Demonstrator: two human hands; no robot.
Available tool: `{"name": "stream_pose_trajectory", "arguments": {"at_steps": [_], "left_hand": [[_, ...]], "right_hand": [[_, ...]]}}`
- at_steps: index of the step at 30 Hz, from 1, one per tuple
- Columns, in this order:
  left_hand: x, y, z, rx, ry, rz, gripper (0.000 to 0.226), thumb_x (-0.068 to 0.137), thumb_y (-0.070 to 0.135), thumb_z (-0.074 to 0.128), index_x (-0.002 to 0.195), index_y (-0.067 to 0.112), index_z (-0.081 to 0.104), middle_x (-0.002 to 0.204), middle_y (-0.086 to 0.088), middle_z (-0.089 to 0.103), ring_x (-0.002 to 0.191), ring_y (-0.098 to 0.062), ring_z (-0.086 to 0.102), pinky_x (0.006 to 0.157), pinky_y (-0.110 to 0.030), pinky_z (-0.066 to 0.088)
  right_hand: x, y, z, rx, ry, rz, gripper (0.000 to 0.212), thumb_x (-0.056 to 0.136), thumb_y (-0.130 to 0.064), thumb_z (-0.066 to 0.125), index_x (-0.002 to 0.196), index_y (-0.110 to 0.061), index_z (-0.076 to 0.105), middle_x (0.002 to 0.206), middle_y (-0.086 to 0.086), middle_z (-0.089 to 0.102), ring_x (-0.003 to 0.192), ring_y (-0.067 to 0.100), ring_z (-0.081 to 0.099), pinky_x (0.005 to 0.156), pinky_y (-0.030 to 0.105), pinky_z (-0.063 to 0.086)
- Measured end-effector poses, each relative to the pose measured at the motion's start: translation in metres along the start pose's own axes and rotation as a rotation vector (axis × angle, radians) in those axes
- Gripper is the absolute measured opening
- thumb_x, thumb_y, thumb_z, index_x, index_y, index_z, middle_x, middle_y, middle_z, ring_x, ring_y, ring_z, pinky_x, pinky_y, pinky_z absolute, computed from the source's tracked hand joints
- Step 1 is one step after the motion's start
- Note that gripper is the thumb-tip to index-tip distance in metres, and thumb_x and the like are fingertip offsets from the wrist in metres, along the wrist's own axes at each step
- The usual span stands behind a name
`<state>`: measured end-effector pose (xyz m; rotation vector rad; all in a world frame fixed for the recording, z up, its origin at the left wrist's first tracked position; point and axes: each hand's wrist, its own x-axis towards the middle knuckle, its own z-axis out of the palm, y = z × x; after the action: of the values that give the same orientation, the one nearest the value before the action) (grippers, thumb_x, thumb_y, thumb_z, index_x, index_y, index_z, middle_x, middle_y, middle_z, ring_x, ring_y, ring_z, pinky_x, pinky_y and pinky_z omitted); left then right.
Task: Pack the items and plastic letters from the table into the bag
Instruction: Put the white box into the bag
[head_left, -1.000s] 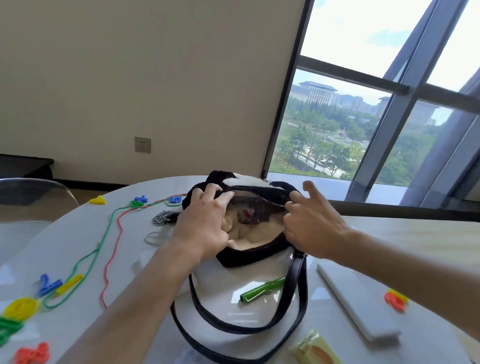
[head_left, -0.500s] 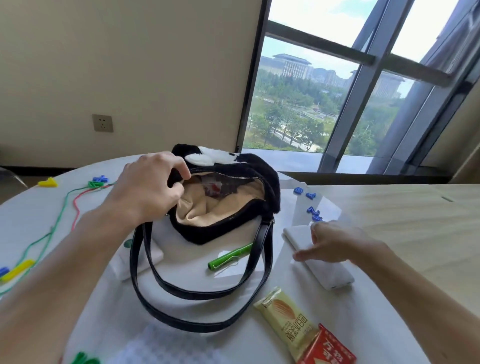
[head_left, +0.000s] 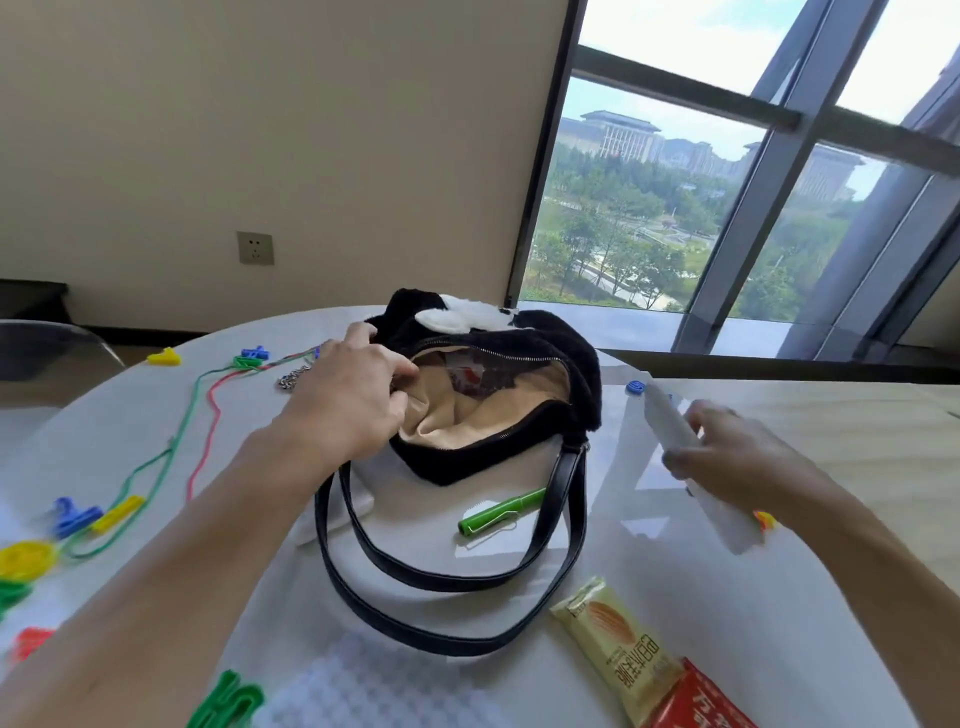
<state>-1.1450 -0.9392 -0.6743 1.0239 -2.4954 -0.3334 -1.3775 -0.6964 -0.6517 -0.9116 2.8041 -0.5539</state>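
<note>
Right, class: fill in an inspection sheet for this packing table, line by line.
Surface: white round table, glossy.
Job's things: black bag open, beige lining; green pen; yellow snack packet; yellow letter; green letter.
Clutter: metal chain.
Grips: left hand pinches the bag's rim; right hand holds a white pack.
Cables: none seen; green cord and red cord lie left.
Surroundings: wall socket, window.
</note>
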Motion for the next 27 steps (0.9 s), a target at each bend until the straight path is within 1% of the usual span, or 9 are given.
{"name": "stream_pose_trajectory", "arguments": {"at_steps": [2, 4, 8, 10, 14, 18, 21, 24, 27], "left_hand": [[0.002, 0.001, 0.006, -0.009, -0.014, -0.063, 0.042, 0.092, 0.036, 0.06, 0.134, 0.033, 0.06, 0.15, -0.006, 0.034, 0.127, -0.032, 0.05, 0.103, -0.042, 0.043], [0.003, 0.002, 0.012, -0.02, -0.007, -0.093, 0.047, 0.091, 0.039, 0.06, 0.136, 0.028, 0.057, 0.142, -0.007, 0.041, 0.121, -0.033, 0.055, 0.098, -0.044, 0.047], [0.002, 0.008, 0.014, -0.007, 0.059, -0.073, 0.045, 0.087, 0.029, 0.064, 0.129, 0.018, 0.057, 0.126, -0.009, 0.046, 0.104, -0.035, 0.061, 0.086, -0.044, 0.052], [0.003, 0.013, 0.012, -0.061, 0.119, -0.058, 0.044, 0.084, 0.02, 0.066, 0.127, 0.016, 0.057, 0.123, -0.009, 0.045, 0.097, -0.035, 0.063, 0.083, -0.044, 0.053], [0.006, 0.014, 0.006, -0.18, 0.176, -0.005, 0.054, 0.08, 0.014, 0.067, 0.133, 0.017, 0.056, 0.123, -0.008, 0.044, 0.099, -0.03, 0.061, 0.087, -0.033, 0.048], [0.007, 0.015, 0.001, -0.257, 0.211, 0.011, 0.053, 0.08, 0.013, 0.064, 0.133, 0.016, 0.057, 0.12, -0.006, 0.044, 0.101, -0.027, 0.059, 0.086, -0.026, 0.042], [0.007, 0.017, -0.001, -0.283, 0.215, 0.03, 0.047, 0.083, 0.018, 0.062, 0.13, 0.018, 0.059, 0.117, -0.004, 0.044, 0.099, -0.027, 0.06, 0.083, -0.025, 0.043], [0.008, 0.02, -0.005, -0.25, 0.206, 0.022, 0.047, 0.081, 0.015, 0.061, 0.129, 0.018, 0.059, 0.12, -0.004, 0.044, 0.099, -0.028, 0.061, 0.079, -0.023, 0.041], [0.008, 0.026, -0.011, -0.213, 0.176, -0.001, 0.044, 0.081, 0.012, 0.062, 0.124, 0.015, 0.06, 0.119, -0.004, 0.043, 0.094, -0.03, 0.061, 0.081, -0.029, 0.047]], "right_hand": [[-0.006, -0.011, -0.015, 0.248, 0.034, -0.127, 0.013, 0.086, -0.018, 0.068, 0.093, -0.024, 0.059, 0.091, 0.009, 0.071, 0.08, 0.03, 0.071, 0.074, 0.044, 0.059], [-0.014, -0.028, -0.022, 0.403, 0.061, -0.277, 0.008, 0.089, -0.019, 0.072, 0.093, -0.022, 0.065, 0.087, 0.007, 0.072, 0.077, 0.03, 0.071, 0.067, 0.042, 0.057], [-0.019, -0.071, -0.016, 0.59, 0.221, -0.54, 0.008, 0.09, -0.019, 0.074, 0.097, -0.018, 0.071, 0.09, 0.0, 0.075, 0.08, 0.019, 0.071, 0.067, 0.039, 0.058], [-0.018, -0.089, -0.011, 0.697, 0.296, -0.608, 0.014, 0.089, -0.013, 0.074, 0.101, -0.02, 0.072, 0.099, -0.001, 0.076, 0.092, 0.019, 0.072, 0.076, 0.046, 0.062], [-0.001, -0.116, 0.013, 0.75, 0.287, -0.652, 0.037, 0.085, -0.011, 0.076, 0.119, -0.02, 0.064, 0.102, 0.002, 0.077, 0.09, 0.019, 0.075, 0.073, 0.047, 0.063], [0.023, -0.132, 0.053, 0.571, 0.345, -0.677, 0.027, 0.082, -0.017, 0.076, 0.102, -0.017, 0.058, 0.089, 0.0, 0.07, 0.083, 0.018, 0.069, 0.067, 0.042, 0.059], [0.04, -0.136, 0.074, 0.474, 0.3, -0.755, 0.019, 0.087, -0.016, 0.071, 0.1, -0.015, 0.057, 0.08, 0.005, 0.067, 0.073, 0.022, 0.063, 0.065, 0.04, 0.053], [0.057, -0.139, 0.084, 0.099, 0.261, -0.864, 0.017, 0.091, -0.013, 0.063, 0.099, -0.015, 0.049, 0.081, 0.008, 0.067, 0.074, 0.032, 0.061, 0.066, 0.043, 0.052], [0.06, -0.151, 0.092, -0.379, 0.268, -0.892, 0.027, 0.099, -0.042, 0.054, 0.111, -0.018, 0.052, 0.1, 0.01, 0.071, 0.092, 0.041, 0.067, 0.067, 0.038, 0.046]]}}
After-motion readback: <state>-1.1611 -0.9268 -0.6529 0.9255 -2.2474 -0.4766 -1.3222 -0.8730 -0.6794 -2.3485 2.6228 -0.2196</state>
